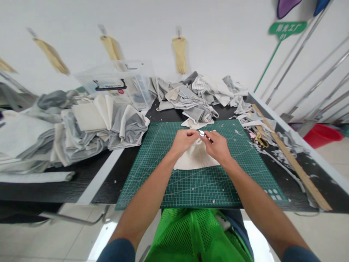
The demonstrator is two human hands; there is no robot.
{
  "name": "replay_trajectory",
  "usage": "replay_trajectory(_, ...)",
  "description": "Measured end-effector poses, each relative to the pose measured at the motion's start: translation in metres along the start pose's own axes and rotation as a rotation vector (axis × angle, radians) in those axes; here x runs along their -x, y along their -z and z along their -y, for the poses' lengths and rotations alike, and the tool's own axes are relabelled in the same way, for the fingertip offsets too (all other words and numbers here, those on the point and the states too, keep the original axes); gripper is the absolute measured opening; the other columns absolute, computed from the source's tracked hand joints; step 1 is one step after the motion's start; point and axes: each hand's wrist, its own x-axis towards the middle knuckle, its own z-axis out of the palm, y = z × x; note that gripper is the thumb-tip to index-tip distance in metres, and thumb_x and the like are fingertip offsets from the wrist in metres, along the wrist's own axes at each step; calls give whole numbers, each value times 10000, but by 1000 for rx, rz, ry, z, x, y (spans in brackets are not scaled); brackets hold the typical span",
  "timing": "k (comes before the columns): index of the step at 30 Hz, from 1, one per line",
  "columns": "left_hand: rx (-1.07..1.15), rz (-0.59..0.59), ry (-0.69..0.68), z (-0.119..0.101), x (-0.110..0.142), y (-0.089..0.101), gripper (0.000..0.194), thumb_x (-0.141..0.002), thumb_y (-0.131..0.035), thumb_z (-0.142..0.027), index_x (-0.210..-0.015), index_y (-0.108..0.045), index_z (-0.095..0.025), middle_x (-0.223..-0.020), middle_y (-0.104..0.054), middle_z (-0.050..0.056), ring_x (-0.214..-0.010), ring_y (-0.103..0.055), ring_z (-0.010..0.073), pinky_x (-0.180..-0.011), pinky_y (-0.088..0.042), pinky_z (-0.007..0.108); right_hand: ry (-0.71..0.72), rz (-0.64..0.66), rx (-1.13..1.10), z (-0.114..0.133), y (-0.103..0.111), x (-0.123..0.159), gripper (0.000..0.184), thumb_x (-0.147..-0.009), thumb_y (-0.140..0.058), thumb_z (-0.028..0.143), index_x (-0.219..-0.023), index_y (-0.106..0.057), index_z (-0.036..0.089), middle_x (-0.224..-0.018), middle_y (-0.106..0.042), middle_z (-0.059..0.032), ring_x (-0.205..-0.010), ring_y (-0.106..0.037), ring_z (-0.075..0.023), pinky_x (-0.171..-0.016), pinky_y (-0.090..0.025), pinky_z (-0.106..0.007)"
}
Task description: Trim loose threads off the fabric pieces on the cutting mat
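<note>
A piece of cream cloth hangs bunched from my hands, its lower edge resting on the green cutting mat. My left hand is closed, pinching the cloth's upper edge between thumb and fingers. Close beside it, my right hand is closed around small thread snips with a shiny metal blade and a dark handle. The blade points left toward my left fingertips, at the cloth's edge. How the right fingers sit in the handle is partly hidden.
Folded grey and cream cloths are heaped on the left, more cloths behind the mat. A clear plastic box stands at the back. On the right lie a wooden ruler, gold scissors and scraps. A red bucket stands beyond.
</note>
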Motion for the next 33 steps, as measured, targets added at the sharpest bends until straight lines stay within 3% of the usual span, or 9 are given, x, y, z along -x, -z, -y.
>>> replay_trajectory(11,50,68,-3,7,-4,1,207,-763,-739,-332,-855,-800,-156,-867,-767,55,-784,-648,156,-759,-498,268,-33,29,7,-2,-2,1,347,-1035,-479,415,-1184,-705,197,-980,-710,-109,-932,-644,-244,-824,-477,-342)
replay_trajectory(33,105,66,30,11,-5,3,221,-768,-763,-373,-831,-783,-161,-816,-738,37,-733,-613,137,-709,-477,255,-53,9,-82,-2,-1,-2,352,-1028,-459,395,-1089,-743,196,-915,-726,-103,-857,-656,-235,-797,-501,-348)
